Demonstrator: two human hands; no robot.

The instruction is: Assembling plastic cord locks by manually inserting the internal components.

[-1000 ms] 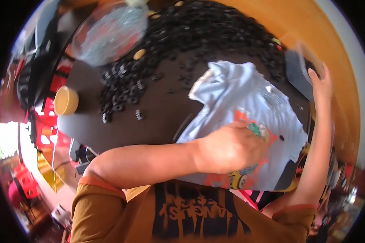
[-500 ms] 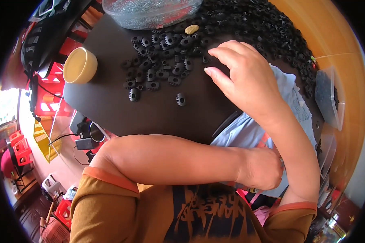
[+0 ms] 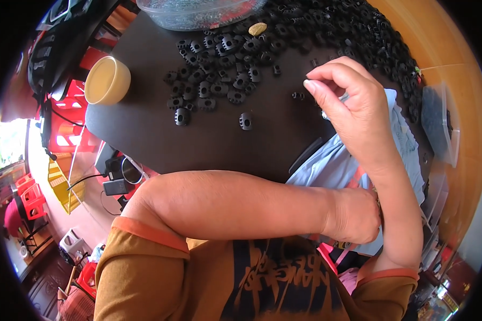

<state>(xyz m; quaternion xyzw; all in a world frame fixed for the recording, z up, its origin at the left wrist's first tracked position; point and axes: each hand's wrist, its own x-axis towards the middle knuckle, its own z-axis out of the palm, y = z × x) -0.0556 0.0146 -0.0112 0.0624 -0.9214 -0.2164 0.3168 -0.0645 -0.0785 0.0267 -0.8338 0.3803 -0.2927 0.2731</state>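
Note:
Stretched across my body, my left forearm ends in my left hand [image 3: 356, 215], a closed fist beside the light blue cloth [image 3: 326, 163]. Its fingertips are hidden, partly behind my right forearm, so what it grips does not show. Above the table's right part is my right hand [image 3: 353, 96], thumb and forefinger brought close together and the other fingers curled; I cannot make out anything between them. Close to its thumb lies a tiny black piece [image 3: 298, 96]. Further left, black toothed claw-clip halves [image 3: 219, 88] lie loosely spread, with one single half [image 3: 246, 121] nearer me.
A big heap of black pieces [image 3: 353, 32] fills the far right. At the back stands a clear tub [image 3: 198, 18] of shiny metal bits, an oval tan object [image 3: 257, 29] near it. A yellowish cup [image 3: 108, 80] sits left; a clear plastic box [image 3: 439, 123] is at right.
My right hand has moved right and slightly nearer me, its fingers drawing together from a spread pose. Small black pieces beneath it now show. My left fist stays much the same.

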